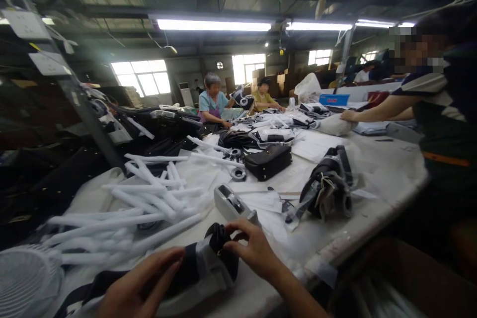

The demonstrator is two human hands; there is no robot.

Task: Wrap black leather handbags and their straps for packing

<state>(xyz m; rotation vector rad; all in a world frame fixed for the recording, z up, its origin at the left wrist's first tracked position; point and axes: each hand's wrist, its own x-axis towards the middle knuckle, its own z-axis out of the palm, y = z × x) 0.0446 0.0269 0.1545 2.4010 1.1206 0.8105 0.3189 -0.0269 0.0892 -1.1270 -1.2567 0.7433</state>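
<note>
On the near edge of the table lies a black bag (pixel 185 272), partly wrapped in thin whitish packing sheet (pixel 208 261). My right hand (pixel 251 248) pinches a rolled black strap (pixel 216 236) at the bag's far end, thumb and fingers bent round it. My left hand (pixel 143 283) rests against the nearer side of the bag, its fingers stretched out straight; its lower part is cut off by the frame. Just beyond my right hand stands a grey tape dispenser (pixel 231 202).
White foam tubes (pixel 149 198) lie piled to the left, with a white fan (pixel 28 280) nearer. Another black bag (pixel 268 161) and a wrapped bundle (pixel 328 184) lie further off. A co-worker (pixel 439 94) stands at right; two people (pixel 212 104) work across the table.
</note>
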